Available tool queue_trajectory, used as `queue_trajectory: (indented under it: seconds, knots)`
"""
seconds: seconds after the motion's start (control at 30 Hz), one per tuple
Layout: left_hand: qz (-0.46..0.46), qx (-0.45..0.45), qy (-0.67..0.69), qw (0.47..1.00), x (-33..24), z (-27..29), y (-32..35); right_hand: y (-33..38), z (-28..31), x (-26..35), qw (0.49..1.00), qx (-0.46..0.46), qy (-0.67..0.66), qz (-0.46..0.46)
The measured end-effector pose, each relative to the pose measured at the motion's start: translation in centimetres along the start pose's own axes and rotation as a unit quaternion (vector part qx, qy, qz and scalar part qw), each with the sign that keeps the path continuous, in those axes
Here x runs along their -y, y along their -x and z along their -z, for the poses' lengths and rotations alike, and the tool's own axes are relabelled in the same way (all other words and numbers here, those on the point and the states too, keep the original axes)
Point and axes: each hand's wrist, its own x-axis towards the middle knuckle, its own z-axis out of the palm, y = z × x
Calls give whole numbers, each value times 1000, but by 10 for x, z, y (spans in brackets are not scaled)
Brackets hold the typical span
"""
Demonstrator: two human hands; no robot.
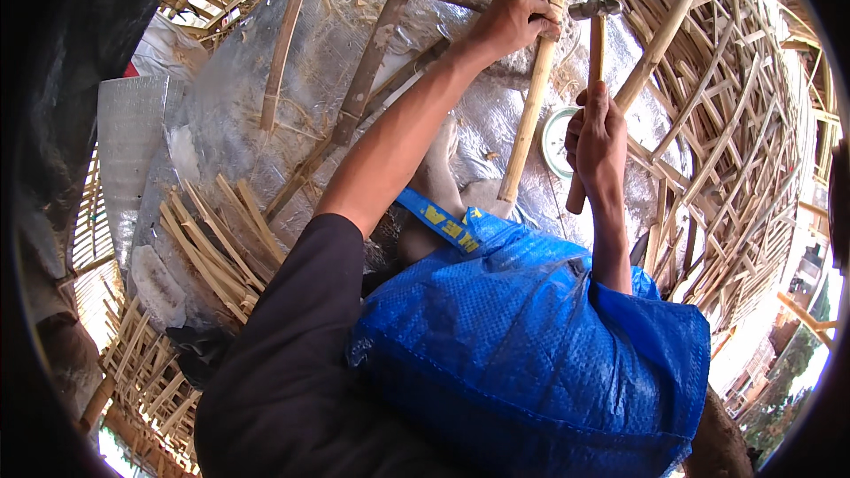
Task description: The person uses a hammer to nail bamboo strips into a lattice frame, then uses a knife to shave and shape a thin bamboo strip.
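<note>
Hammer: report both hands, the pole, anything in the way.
Right hand closed round hammer, head beside wooden pole. Left hand at pole, grip unclear. Round green-rimmed object shows between pole and right hand.

From where I stand, taking twelve as straight ahead of the person (283, 363), the left hand (513, 22) sits on a pole (534, 97) at twelve, with the hammer (597, 53) in the right hand (600, 137) towards one. A ground sheet (221, 115) spreads beneath, a round object (546, 147) on it between pole and right hand. Strips (208, 252) lie at ten, latticework (735, 124) at two.
</note>
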Motion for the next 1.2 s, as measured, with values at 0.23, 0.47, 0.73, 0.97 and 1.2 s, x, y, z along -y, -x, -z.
queue_trajectory:
  seconds: [0.23,0.47,0.73,0.97,1.2]
  knots:
    - [-14,37,-3,999,8,5,-2,0,-11,-30,988,-34,82,126]
    - [-32,49,-8,998,-1,-2,2,14,0,-10,993,-57,-60,83]
    - [-29,44,-8,999,-2,1,-1,15,4,1,984,-69,150,65]
    - [-33,53,-5,998,2,6,-3,7,0,-9,984,-38,159,72]
    - [-52,40,-8,998,5,12,-10,10,-11,-9,997,-12,-20,71]
